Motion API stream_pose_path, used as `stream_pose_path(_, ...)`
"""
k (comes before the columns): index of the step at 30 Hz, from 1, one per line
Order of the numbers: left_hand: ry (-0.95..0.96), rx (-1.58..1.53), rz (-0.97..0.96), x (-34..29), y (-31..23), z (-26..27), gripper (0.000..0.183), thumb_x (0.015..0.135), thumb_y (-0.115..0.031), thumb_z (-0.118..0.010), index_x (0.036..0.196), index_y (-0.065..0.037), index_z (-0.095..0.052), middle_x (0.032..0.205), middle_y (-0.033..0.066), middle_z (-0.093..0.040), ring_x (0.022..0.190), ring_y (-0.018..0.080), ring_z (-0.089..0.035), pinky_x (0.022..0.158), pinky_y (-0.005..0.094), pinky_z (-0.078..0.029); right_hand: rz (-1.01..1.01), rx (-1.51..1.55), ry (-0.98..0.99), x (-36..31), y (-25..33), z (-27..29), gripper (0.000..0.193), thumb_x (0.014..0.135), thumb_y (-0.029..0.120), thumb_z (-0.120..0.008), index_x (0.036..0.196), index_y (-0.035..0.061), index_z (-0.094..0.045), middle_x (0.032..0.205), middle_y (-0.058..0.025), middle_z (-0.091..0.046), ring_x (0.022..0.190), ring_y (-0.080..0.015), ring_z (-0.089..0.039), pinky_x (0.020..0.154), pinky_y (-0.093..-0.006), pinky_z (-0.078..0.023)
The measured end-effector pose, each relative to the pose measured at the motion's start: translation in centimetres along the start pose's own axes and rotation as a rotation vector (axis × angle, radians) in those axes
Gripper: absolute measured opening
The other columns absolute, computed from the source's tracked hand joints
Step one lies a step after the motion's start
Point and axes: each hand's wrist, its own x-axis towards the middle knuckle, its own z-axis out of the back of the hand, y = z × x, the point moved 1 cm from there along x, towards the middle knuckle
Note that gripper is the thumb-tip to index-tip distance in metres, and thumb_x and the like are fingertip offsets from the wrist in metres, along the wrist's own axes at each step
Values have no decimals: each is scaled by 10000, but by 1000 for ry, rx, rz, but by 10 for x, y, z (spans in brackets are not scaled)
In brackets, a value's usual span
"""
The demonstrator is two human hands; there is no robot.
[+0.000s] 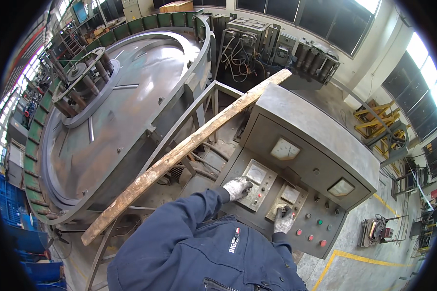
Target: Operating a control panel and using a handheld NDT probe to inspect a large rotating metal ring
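Note:
Both my hands wear whitish gloves with dark fingertips and rest on a grey control console. My left hand is closed at the lower left of the left meter panel, over its knob, which the glove mostly hides. A pale round knob on the right meter panel sits in the bent fingers of my right hand. Small lit red lamps show beside each hand. Right of my right hand, the sloping face carries red push buttons and a green one. Two larger meters are set in the upright face.
A large round metal machine table with a green ribbed rim fills the left. A long worn wooden beam slants between it and the console. Wired equipment stands behind. Yellow lines and a small wheeled unit are at right.

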Motion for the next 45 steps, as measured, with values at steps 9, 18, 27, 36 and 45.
stream_pose_path(9,6,4,13,0,5,-4,379,869,-177,-765,1226,-72,-692,1242,188,-643,1188,395,-638,1029,486,-518,-15,-18,27,2,-5,-4,425,937,271,-767,1248,-5,-679,1155,-226,-738,1047,-370,-717,941,-441,-563)
stream_pose_path(18,-23,3,-5,2,5,-6,339,830,-135,-751,1162,-73,-720,1156,197,-664,1126,404,-658,969,503,-544,-17,-14,9,-1,5,1,429,940,297,-753,1243,-2,-700,1120,-207,-737,989,-339,-711,908,-433,-559)
stream_pose_path(27,1,7,20,4,9,-12,376,839,-147,-759,1203,-78,-695,1230,201,-649,1161,408,-648,983,500,-542,9,70,-3,1,5,0,331,946,190,-754,1205,-6,-691,1064,-181,-749,959,-285,-731,893,-392,-576)
stream_pose_path(36,-20,-8,1,1,7,-11,364,841,-144,-750,1196,-72,-706,1214,204,-647,1163,406,-649,989,497,-538,40,-11,-6,0,-2,-1,368,945,240,-755,1216,-1,-693,1075,-193,-746,957,-311,-726,889,-408,-573)
stream_pose_path(45,-104,-7,-48,-3,11,-2,298,844,-128,-744,1132,-59,-712,1143,202,-668,1093,409,-666,957,499,-545,53,-97,-33,-2,10,-4,384,928,285,-765,1215,38,-697,1157,-214,-742,1073,-382,-711,948,-447,-559)
